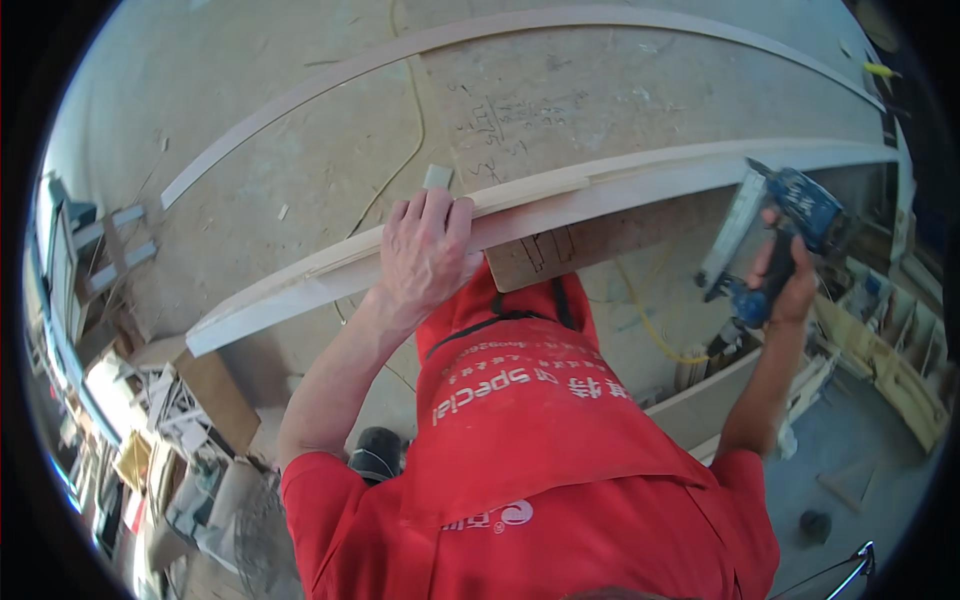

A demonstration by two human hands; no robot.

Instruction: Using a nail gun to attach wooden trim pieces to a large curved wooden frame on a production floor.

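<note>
Our L hand [425,250] is clamped on the board [620,192], fingers over its far edge, thumb side twd us; a thin slat [545,190] lies along the top there, under the same grip. Our R hand [795,290] is wrapped round the black handle of the blue nailer [805,205], well apart fr. the L. Nailer's up nr the board's R part, silver mag. slanting down on its L side; can't tell if the tip touches.

Board runs R to L across in front of us, its L end nearer us than the R. Below it's a brown panel [520,268] w/ dark lines drawn on; the panel's near L corner juts out just by our red apron [530,385]. Can't tell if the panel bears the board.

Beyond, a long pale strip [600,16] lies on the floor [300,170], w/ handwritten marks btwn it & the board. Small grey block [438,177] just past our L knuckles. Yellow hose [640,305] joins the nailer's btm. Brown box [215,400] below the board's L end.
</note>
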